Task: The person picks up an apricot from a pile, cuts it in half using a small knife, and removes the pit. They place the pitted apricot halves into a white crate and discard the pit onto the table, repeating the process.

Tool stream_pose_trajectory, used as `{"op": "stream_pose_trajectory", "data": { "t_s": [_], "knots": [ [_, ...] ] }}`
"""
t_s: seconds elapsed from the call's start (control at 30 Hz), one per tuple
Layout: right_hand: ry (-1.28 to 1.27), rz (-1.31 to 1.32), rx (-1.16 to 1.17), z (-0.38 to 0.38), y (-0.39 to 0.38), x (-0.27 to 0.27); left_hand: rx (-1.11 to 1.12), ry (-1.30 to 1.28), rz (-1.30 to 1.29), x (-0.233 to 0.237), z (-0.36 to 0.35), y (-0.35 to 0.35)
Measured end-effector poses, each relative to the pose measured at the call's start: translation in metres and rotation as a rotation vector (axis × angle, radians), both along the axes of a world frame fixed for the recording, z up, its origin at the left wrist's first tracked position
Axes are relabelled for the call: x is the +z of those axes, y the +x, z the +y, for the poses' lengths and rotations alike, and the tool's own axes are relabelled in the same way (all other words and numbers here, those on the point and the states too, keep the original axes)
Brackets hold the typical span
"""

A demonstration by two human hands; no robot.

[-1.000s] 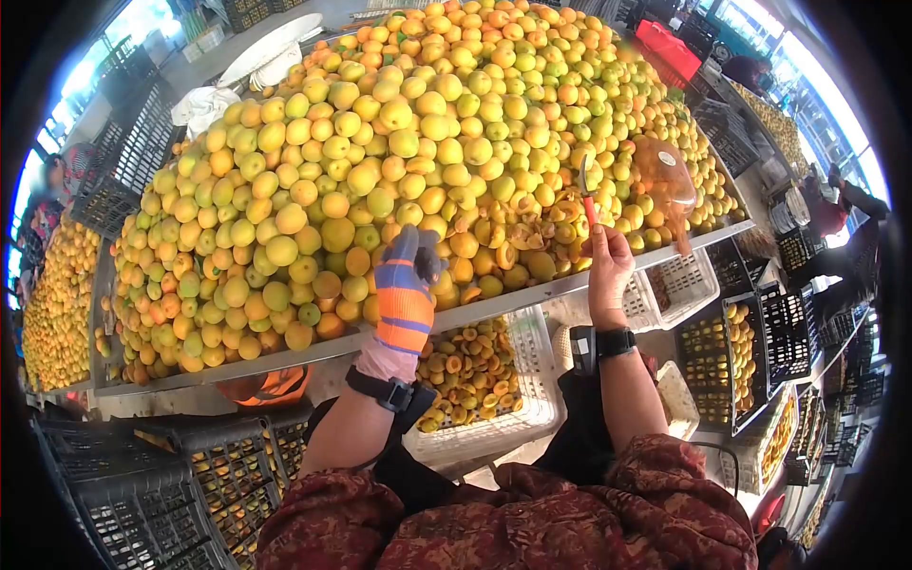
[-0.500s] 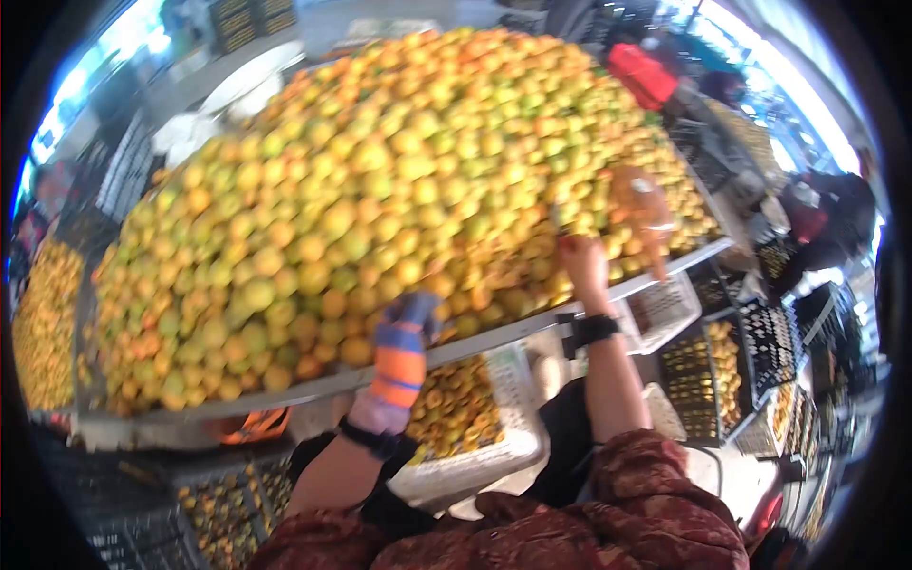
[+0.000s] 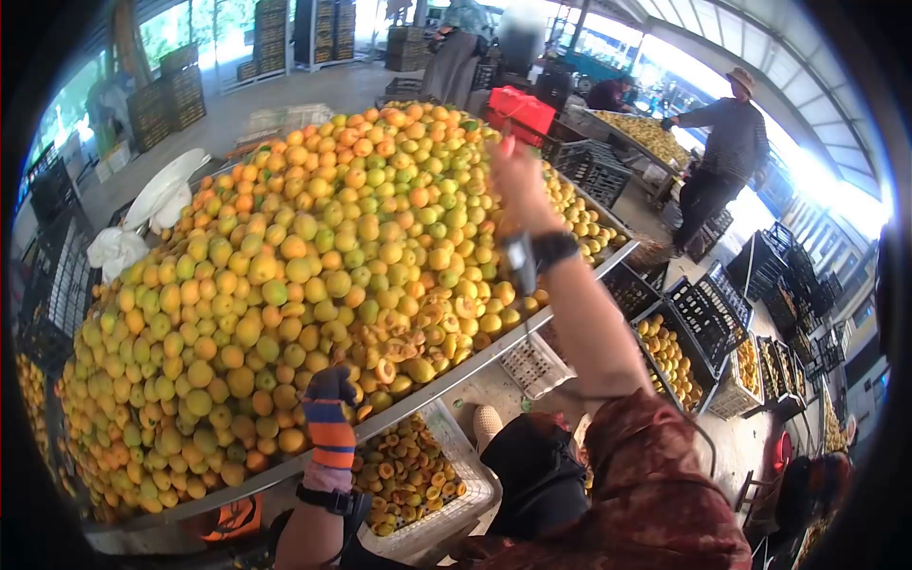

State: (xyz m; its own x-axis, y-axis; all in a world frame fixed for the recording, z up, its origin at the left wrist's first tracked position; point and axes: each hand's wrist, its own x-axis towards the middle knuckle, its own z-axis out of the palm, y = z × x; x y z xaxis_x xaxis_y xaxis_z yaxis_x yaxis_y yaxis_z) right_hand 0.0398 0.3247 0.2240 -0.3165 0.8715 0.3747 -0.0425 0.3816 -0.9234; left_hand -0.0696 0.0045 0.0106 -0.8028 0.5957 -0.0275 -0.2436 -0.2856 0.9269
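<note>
A large heap of yellow-orange fruit [image 3: 285, 256] fills a metal-edged table [image 3: 446, 382]. My left hand [image 3: 330, 413], in a striped orange and blue glove, rests at the heap's near edge; its fingers are curled, and what they hold is hidden. My bare right hand [image 3: 521, 185] is raised over the heap's far right side, blurred, fingers closed on something small and reddish I cannot make out. Cut, opened fruit [image 3: 404, 337] lies on the heap between my hands. Below the table edge, a white crate [image 3: 480, 475] holds halved fruit [image 3: 408, 470].
A red container [image 3: 521, 112] stands beyond the heap. A person in a hat [image 3: 727, 152] stands at another fruit table [image 3: 646, 133] at the back right. Black crates [image 3: 698, 323] and a small white basket [image 3: 534, 366] are on the right. A white bowl [image 3: 166, 190] is at left.
The view has shifted, showing more of the hall. My right hand has moved from the table's near edge out and up across the heap. My left hand remains at the near edge.
</note>
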Motion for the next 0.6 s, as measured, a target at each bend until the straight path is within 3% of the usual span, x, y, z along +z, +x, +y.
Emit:
{"op": "stream_pose_trajectory", "data": {
  "t_s": [0.03, 0.1, 0.17, 0.23, 0.27, 0.4, 0.43, 0.57, 0.6],
  "knots": [
    [-0.062, 0.111, 0.090, 0.024, -0.012, 0.021, -0.005, 0.036, 0.015, -0.002, 0.000, 0.000],
    [-0.178, 0.031, 0.211, 0.034, -0.022, 0.053, 0.007, 0.027, -0.039, 0.000, 0.003, 0.002],
    [-0.224, 0.036, 0.283, 0.013, -0.037, 0.040, -0.019, 0.051, -0.067, -0.003, 0.003, -0.002],
    [-0.231, -0.004, 0.418, -0.007, -0.052, -0.007, -0.008, 0.125, -0.068, 0.001, -0.001, -0.005],
    [-0.115, -0.147, 0.246, -0.031, -0.061, -0.031, 0.011, 0.147, -0.091, 0.001, -0.005, -0.011],
    [-0.086, -0.250, 0.154, -0.071, -0.080, -0.122, 0.050, 0.173, -0.158, 0.005, -0.009, -0.023],
    [-0.153, -0.210, 0.225, -0.079, -0.080, -0.132, 0.068, 0.150, -0.175, 0.010, -0.011, -0.023],
    [-0.041, -0.158, 0.113, -0.086, -0.091, -0.152, 0.088, 0.149, -0.198, 0.005, -0.015, -0.032],
    [-0.141, -0.164, 0.137, -0.085, -0.088, -0.145, 0.112, 0.118, -0.219, 0.006, -0.022, -0.032]
  ]
}}
